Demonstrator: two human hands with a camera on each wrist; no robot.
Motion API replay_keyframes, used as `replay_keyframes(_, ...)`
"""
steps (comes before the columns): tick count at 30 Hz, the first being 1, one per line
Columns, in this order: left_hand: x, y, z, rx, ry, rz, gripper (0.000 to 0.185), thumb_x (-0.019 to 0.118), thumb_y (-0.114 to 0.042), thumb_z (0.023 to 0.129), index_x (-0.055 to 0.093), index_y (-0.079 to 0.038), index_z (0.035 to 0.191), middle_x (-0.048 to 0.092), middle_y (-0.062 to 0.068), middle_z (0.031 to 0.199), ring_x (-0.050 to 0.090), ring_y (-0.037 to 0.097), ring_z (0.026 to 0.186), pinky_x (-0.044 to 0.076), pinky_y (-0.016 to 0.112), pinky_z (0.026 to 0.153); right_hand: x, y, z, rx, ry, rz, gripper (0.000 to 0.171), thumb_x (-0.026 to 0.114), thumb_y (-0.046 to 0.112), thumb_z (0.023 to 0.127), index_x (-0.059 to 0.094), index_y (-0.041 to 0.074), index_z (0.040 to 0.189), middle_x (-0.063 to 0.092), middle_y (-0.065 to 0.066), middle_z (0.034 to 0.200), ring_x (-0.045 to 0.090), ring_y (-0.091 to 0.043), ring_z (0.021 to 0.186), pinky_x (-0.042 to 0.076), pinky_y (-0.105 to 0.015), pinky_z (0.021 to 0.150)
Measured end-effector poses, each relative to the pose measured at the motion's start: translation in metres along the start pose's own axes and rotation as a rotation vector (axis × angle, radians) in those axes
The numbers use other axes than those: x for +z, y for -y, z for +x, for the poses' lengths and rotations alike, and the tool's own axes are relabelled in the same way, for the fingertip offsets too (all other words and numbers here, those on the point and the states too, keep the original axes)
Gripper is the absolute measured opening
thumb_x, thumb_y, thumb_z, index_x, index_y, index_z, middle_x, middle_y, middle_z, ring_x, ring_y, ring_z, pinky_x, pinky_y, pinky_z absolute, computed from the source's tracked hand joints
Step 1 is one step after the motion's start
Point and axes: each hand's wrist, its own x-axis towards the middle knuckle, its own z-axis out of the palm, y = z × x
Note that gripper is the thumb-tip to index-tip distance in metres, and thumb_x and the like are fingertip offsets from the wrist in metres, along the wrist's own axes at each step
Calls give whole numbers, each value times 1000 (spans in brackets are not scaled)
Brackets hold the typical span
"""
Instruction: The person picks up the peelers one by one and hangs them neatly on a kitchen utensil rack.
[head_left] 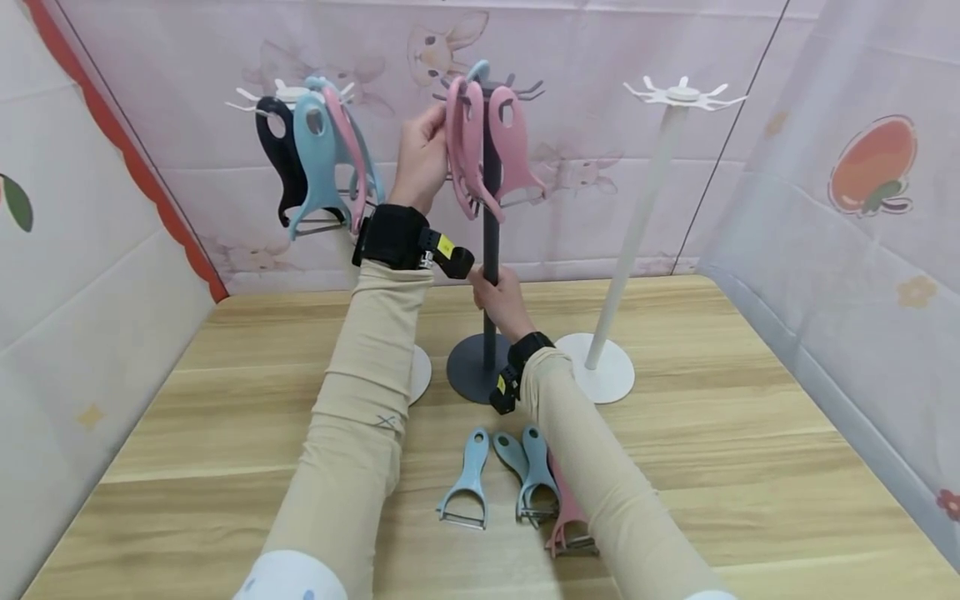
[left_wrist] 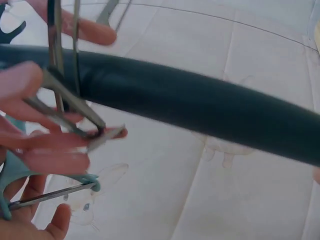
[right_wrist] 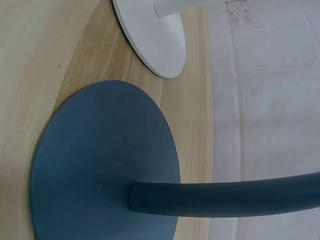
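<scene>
My left hand [head_left: 422, 158] is raised beside the top of the dark grey stand [head_left: 491, 250], left of the pink peelers [head_left: 513, 146] hanging on its hooks. In the left wrist view, its fingers lie around a light blue peeler [left_wrist: 15, 170] with a metal blade; the pink peelers are close by. The loop of a blue handle [head_left: 478, 70] shows at the hooks, partly hidden behind the pink ones. Lower down, my right hand [head_left: 504, 302] grips the dark pole above its round base [right_wrist: 100, 165].
Left stands a white rack [head_left: 288, 92] bearing black, blue and pink peelers [head_left: 318, 158]. A white stand [head_left: 648, 192] with bare hooks is on the right. Several blue and pink peelers [head_left: 471, 475] lie on the wooden table [head_left: 735, 450], some partly under my right forearm. Printed cloth hangs behind.
</scene>
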Motion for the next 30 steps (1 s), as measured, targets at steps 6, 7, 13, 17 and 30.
replay_keyframes(6, -4, 8, -7, -64, 6, -36, 34, 38, -6, 97, 50, -5, 129, 57, 6, 100, 50, 11, 85, 38, 19, 74, 3, -1, -1, -18, 3, -6, 31, 46, 6, 93, 44, 7, 62, 40, -4, 51, 39, -24, 49, 33, -28, 51)
replay_keyframes(7, -4, 10, -9, -71, -3, -46, 34, 38, -7, 97, 50, -6, 129, 57, 6, 99, 49, 10, 84, 38, 19, 73, 3, -1, -1, -19, 5, -4, 31, 45, 5, 93, 44, 7, 62, 40, -4, 51, 39, -25, 49, 33, -28, 51)
replay_keyframes(13, -3, 23, -25, -85, -22, -55, 38, 35, -10, 99, 40, -9, 136, 48, 3, 132, 49, 10, 103, 40, 19, 80, 2, 9, -4, 17, 23, 19, 29, 46, 4, 93, 45, 2, 65, 41, -5, 51, 39, -20, 48, 33, -27, 51)
replay_keyframes(17, -8, 37, -37, -114, -38, -11, 40, 31, -8, 99, 34, -7, 140, 47, 8, 132, 49, 14, 109, 41, 23, 86, 3, 25, -11, 40, 29, 5, 28, 47, 5, 93, 45, 0, 66, 41, -5, 51, 38, -26, 49, 31, -27, 51)
replay_keyframes(30, -25, 125, -104, 23, 90, 513, 38, 29, -3, 98, 38, 2, 135, 51, 21, 124, 47, 30, 116, 37, 37, 94, 3, 29, -12, 27, 19, 13, 25, 48, 6, 93, 46, -7, 72, 41, -6, 53, 38, -22, 49, 31, -26, 51)
